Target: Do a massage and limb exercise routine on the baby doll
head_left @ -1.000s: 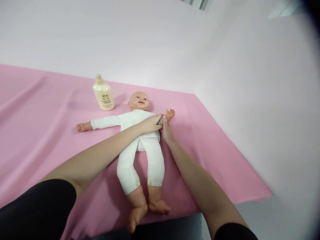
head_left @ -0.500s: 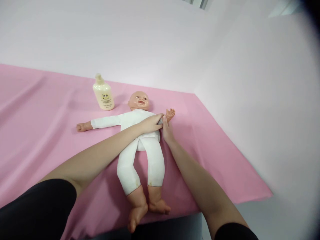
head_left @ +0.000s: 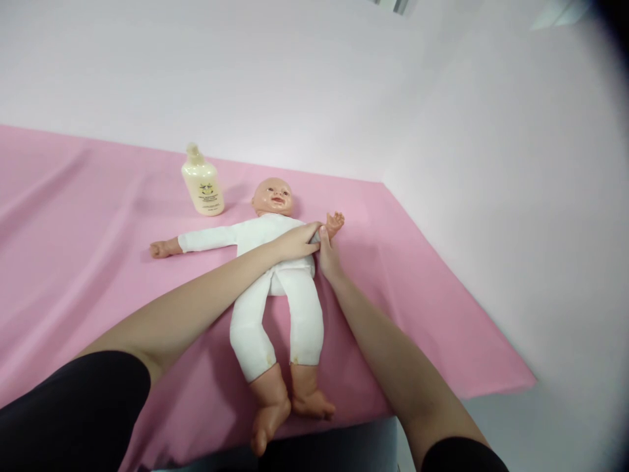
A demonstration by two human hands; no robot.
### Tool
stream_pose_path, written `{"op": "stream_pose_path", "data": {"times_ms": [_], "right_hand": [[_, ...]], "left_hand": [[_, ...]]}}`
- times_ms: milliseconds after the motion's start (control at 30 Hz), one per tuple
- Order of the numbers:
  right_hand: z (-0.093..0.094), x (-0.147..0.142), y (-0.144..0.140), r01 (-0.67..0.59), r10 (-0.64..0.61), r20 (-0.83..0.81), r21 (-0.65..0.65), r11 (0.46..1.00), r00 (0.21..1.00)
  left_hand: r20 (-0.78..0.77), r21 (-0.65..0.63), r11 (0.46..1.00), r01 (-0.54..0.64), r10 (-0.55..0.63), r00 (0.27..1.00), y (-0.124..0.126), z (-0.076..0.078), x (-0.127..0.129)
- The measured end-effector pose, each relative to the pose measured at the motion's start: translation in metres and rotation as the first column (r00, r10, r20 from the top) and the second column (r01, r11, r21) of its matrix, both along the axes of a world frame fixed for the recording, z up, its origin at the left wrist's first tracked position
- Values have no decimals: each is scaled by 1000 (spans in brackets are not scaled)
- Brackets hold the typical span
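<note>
The bottle's (head_left: 201, 178) label (head_left: 209, 196) was too blurred to read; left hand (head_left: 296, 243) and right hand (head_left: 329, 257) gripped the doll's (head_left: 291, 283) sleeved forearm (head_left: 316, 238) (mostly hidden).

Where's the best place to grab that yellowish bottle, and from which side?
Probably around the middle of the bottle, coming from the picture's left. It stands on its base, wide below and with a narrow top, so the middle gives more to hold. The doll's head is over on its right, and the doll's outstretched arm lies in front, so the left side looks easier.
</note>
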State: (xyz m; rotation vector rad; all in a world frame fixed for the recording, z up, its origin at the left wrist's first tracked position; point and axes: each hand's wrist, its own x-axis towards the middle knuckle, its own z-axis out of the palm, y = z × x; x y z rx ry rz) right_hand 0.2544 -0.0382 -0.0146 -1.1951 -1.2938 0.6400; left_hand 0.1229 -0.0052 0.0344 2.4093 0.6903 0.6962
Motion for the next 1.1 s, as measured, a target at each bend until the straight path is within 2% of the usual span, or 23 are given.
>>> {"op": "stream_pose_path", "data": {"times_ms": [333, 500, 800, 1100], "right_hand": [[0, 2, 0, -9, 9, 12, 11, 1000, 1000], [2, 1, -1, -12, 11, 29, 35, 999, 1000], [1, 3, 0, 5, -5, 47, -2, 1000, 999], [0, 1, 1, -33, 33, -9, 11, 999, 999]], "left_hand": [[-44, -20, 999, -33, 33, 998, -6, 8, 1], [-51, -22, 999, -36, 35, 998, -6, 9, 2], [-31, -40, 999, -25, 23, 999, -7, 9, 1], [-31, -21, 999, -33, 32, 999, -7, 8, -1]]}}
